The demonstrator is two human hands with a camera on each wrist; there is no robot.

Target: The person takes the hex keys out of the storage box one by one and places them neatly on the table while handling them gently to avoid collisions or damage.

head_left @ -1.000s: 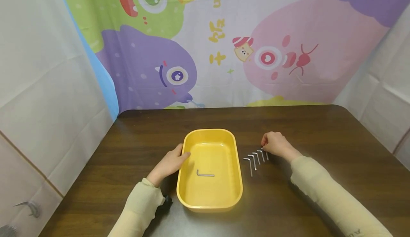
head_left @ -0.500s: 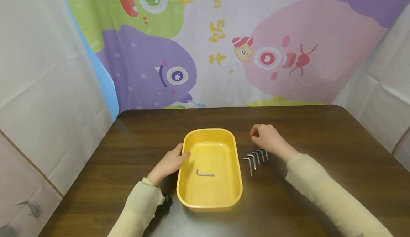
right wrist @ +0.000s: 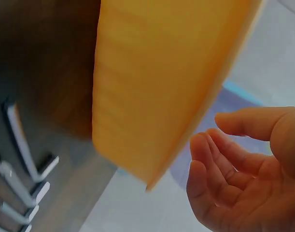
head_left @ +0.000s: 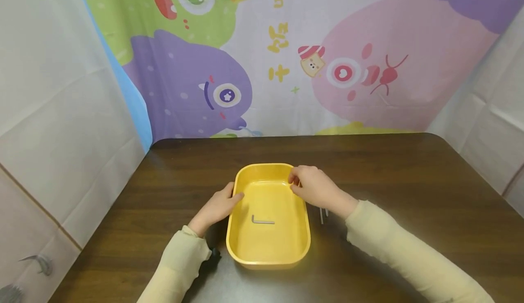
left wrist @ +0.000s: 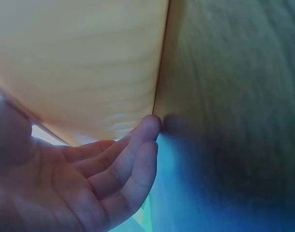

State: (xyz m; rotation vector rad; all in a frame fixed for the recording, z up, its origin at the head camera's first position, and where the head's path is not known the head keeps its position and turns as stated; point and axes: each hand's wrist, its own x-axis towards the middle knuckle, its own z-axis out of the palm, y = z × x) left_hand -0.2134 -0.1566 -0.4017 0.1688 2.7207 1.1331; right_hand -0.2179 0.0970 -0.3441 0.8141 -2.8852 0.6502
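Note:
A yellow plastic tray lies lengthwise on the table, with one L-shaped hex key on its floor. My left hand grips the tray's left side, thumb over the rim; in the left wrist view its fingers lie against the outer wall near the bottom edge. My right hand is over the tray's far right rim, fingers curled and thumb close to the fingertips. Nothing shows between them in the right wrist view, though something tiny could be hidden. Several more hex keys lie right of the tray, mostly covered by this hand in the head view.
The dark wooden table extends to a printed cartoon curtain at the back. Pale cloth hangs on the left and also on the right. A small black object shows by the left cuff.
My right hand has lifted from the far end of the hex key row and moved left to the tray's far right rim. The left hand and tray have stayed put.

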